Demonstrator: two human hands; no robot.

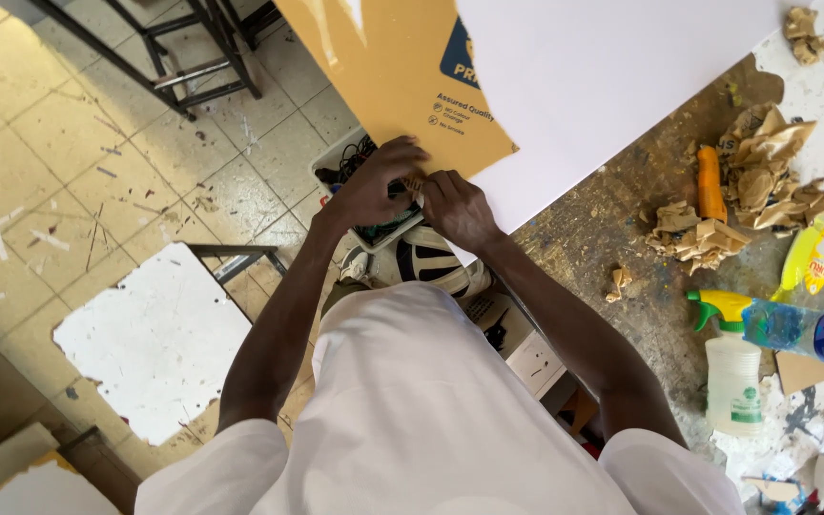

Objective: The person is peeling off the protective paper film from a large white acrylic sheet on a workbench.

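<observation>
A large white board (603,86) lies on the workbench and juts out over the floor. A brown paper cover (393,76) with a blue printed patch lies over its left part. My left hand (369,186) and my right hand (460,210) meet at the board's near corner, fingers closed. Both pinch the torn lower edge of the brown paper, and a small curled bit of it shows between the two hands. The fingertips themselves are hidden under the hands.
Crumpled brown paper scraps (765,162) and an orange tool (710,183) lie on the stained workbench (603,248). At the right are a white spray bottle (731,372), a blue bottle (813,329) and a yellow bottle (813,253). A white crate of cables (355,157), a white-topped stool (154,339) and a metal frame (193,57) stand on the tiled floor.
</observation>
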